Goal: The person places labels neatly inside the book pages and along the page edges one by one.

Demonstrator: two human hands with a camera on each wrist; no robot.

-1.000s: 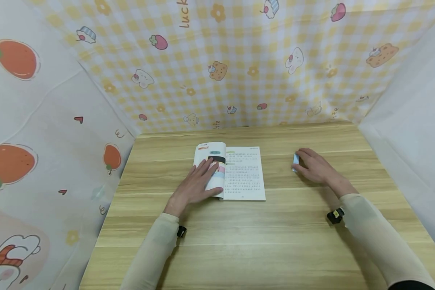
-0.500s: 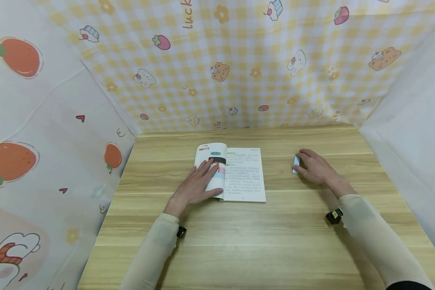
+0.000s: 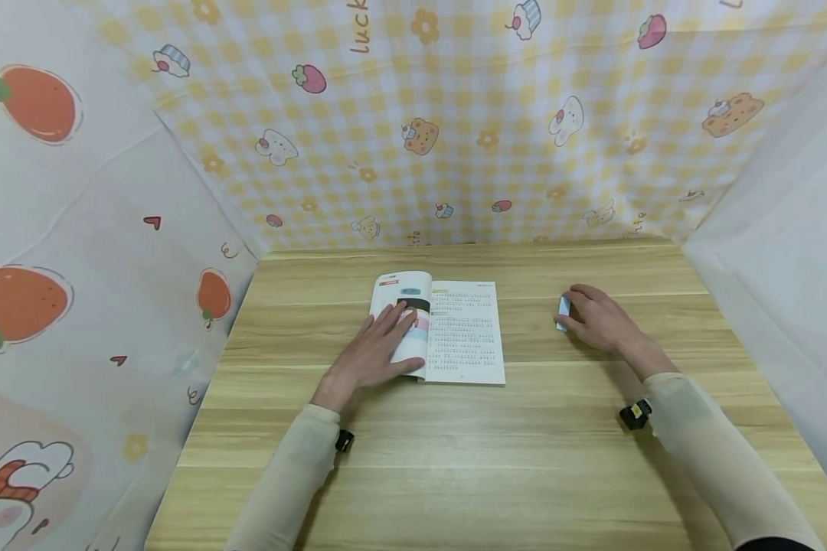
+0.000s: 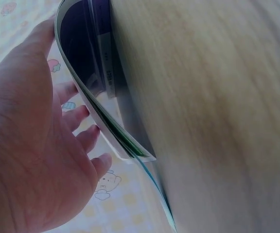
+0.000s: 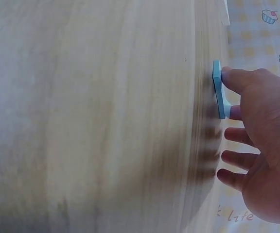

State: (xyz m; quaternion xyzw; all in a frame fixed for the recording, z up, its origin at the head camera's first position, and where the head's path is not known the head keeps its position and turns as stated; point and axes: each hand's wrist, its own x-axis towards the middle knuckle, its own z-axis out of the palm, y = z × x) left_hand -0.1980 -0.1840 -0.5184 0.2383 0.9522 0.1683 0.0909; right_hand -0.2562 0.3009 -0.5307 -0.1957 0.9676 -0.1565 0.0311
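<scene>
An open book [image 3: 465, 333] lies on the table, its right page full of printed text. My left hand [image 3: 375, 352] rests on its left page, fingers extended over a coloured picture and the thumb near the spine. From the left wrist view, the left-hand pages [image 4: 101, 116] bow up from the tabletop, with the hand behind them. Off to the right, my right hand [image 3: 601, 321] pinches a small, flat, light-blue piece [image 3: 563, 313] between thumb and index finger. The other fingers stay off it, as the right wrist view shows. That piece [image 5: 218, 90] lies at the tabletop; its exact kind is unclear.
The wooden table [image 3: 448, 467] meets a yellow checked cloth [image 3: 469, 168] at the back. White cloth hangs at both sides, the left one [image 3: 117, 298] printed with orange fruit. Bare wood separates the book from my right hand.
The head view has tilted very slightly. Both hands, the book and the light-blue piece keep their places on the table.
</scene>
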